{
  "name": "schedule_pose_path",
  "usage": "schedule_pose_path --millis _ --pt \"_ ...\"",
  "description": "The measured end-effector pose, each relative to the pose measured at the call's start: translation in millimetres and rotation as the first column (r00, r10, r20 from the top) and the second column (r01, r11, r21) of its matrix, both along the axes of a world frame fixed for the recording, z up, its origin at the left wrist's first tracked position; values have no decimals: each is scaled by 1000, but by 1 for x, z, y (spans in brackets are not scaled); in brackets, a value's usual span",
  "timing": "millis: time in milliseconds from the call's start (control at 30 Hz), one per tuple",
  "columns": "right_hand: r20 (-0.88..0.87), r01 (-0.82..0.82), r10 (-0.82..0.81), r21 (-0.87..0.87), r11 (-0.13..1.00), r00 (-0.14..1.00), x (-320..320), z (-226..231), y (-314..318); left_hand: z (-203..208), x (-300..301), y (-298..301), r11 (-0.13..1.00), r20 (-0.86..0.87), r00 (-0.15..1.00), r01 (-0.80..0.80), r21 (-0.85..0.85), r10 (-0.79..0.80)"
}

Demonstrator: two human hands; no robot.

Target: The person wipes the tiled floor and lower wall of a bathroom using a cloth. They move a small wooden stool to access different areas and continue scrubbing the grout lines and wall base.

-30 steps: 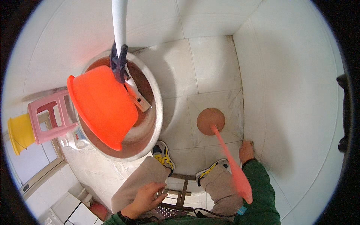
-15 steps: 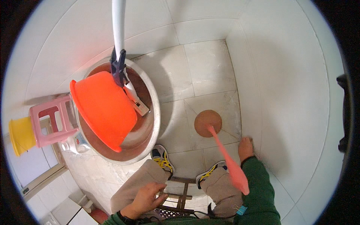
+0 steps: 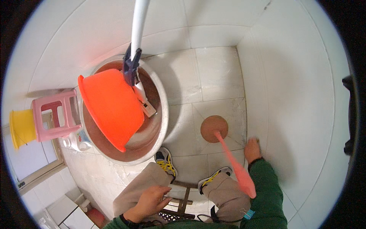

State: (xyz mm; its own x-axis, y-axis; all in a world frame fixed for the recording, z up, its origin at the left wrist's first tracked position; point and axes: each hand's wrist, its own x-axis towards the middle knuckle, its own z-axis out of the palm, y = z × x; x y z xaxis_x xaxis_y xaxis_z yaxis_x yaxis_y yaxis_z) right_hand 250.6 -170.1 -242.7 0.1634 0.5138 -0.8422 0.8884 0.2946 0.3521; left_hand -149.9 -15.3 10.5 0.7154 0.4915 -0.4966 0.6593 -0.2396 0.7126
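Seated person seen from above. Right hand reaches to the tiled floor by the wall, just beside the plunger (brown cup on the floor, pink handle leaning toward the right knee); its grip cannot be told. Left hand rests on the left thigh, fingers loosely curled, holding nothing. Orange basin sits tilted in a large white tub.
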Motion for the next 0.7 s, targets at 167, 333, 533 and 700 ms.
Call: schedule_pose_path --millis 167,333,533,700 --pt "-26 -27 26 -7 1000 999 12 11 36 -2 -7 0 1000 -29 1000 -8 -14 8" --pt "131 -105 26 643 758 991 83 49 148 5 9 7 998 13 998 57 -14 -57" --pt "28 17 -19 65 998 999 -10 44 -6 4 19 27 990 -22 991 135 -27 -136" --pt "-56 148 -140 191 970 989 -2 39 -11 -7 12 30 981 -30 981 189 -48 -190"
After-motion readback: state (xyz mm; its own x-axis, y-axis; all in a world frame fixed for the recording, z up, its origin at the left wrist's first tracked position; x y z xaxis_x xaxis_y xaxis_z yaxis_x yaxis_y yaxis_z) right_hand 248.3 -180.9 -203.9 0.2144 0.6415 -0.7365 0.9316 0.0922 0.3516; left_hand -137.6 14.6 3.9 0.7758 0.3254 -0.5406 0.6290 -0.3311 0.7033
